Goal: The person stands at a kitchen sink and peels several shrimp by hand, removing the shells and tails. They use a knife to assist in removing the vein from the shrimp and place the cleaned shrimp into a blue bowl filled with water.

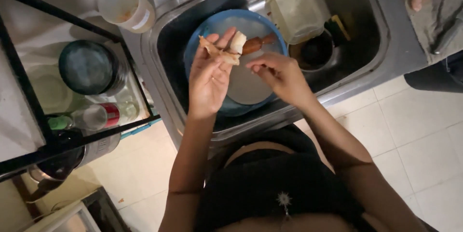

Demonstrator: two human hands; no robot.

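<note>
Left hand: raised over the sink, fingers curled, pinching a pale piece of peeled food with loose brownish skin between thumb and fingertips. A reddish-brown end sticks out toward the sink's far side.

Right hand: just beside the food, fingers bent and loosely drawn together; whether it grips anything cannot be told.

Below both hands, a blue basin sits at the sink's left end. A clear plastic container lies over a dark pot at the right end. A plastic cup stands on the counter by the sink's left far corner.
</note>
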